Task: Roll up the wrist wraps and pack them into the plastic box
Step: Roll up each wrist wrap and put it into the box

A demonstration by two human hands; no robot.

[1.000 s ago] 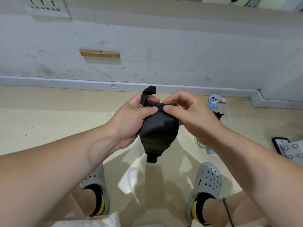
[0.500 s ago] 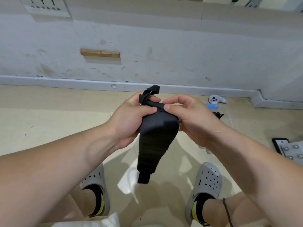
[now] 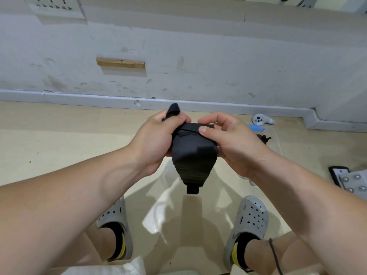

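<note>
The wrist wrap (image 3: 193, 155) is hanging shorter than a moment ago, its tail drawn up; the left hand (image 3: 156, 139) is curling round its rolled top; the right hand (image 3: 232, 141) is pinching it alongside, both holding it above the floor; the clear plastic box (image 3: 277, 142) is sitting behind the right wrist.

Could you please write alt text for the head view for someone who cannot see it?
The left hand and right hand grip a partly rolled black wrist wrap, its tail hanging down, above grey clogs on a beige floor.
</note>
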